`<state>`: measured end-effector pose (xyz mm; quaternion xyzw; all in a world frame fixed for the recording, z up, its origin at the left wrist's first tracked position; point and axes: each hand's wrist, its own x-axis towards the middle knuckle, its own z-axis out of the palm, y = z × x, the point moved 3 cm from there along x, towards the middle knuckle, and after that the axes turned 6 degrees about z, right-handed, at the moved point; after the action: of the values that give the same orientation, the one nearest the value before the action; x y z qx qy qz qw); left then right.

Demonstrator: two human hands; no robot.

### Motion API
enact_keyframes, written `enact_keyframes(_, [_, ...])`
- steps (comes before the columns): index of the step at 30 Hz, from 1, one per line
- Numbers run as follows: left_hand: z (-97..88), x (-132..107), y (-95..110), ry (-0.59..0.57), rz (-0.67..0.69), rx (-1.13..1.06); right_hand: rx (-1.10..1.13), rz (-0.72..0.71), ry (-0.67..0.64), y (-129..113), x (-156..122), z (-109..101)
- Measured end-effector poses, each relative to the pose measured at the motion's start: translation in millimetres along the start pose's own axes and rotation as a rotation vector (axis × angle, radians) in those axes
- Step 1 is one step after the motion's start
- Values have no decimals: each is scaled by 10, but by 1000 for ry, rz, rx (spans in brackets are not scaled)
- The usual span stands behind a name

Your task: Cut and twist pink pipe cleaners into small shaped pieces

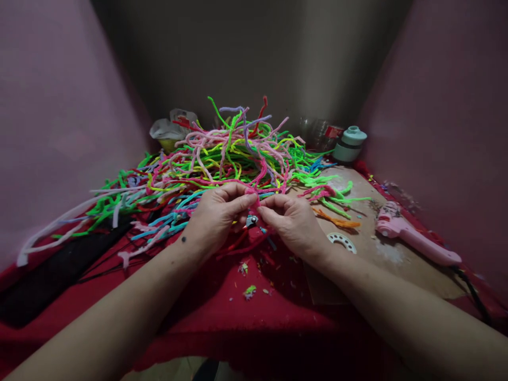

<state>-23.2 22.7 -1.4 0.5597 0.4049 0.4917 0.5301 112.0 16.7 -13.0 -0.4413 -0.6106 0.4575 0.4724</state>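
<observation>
Between my two hands is a pink pipe cleaner (253,197), bent into a small bundle. My left hand (222,209) pinches it from the left with thumb and forefinger. From the right, my right hand (288,217) pinches the same piece, its fingers curled and close to the left thumb. Just below the fingertips shows a small metal tool with a round pivot, perhaps pliers (252,221), lying on the red cloth. Directly behind the hands rises a large heap of coloured pipe cleaners (226,159) in green, pink, yellow, red and blue.
A pink glue gun (416,238) lies on a brown board (369,264) at right, near a white arc-shaped piece with holes (342,242). A mint-lidded jar (349,144) stands behind. Black fabric (59,270) lies left. Fluff scraps (250,291) dot the red cloth (198,312).
</observation>
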Motion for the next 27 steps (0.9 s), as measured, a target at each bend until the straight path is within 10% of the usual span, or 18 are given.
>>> enact_keyframes(20, [120, -32, 8, 73, 184, 369, -666, -255, 131, -30, -49, 16])
enact_keyframes(27, [58, -1, 6, 81, 30, 219, -169, 27, -61, 27, 14, 8])
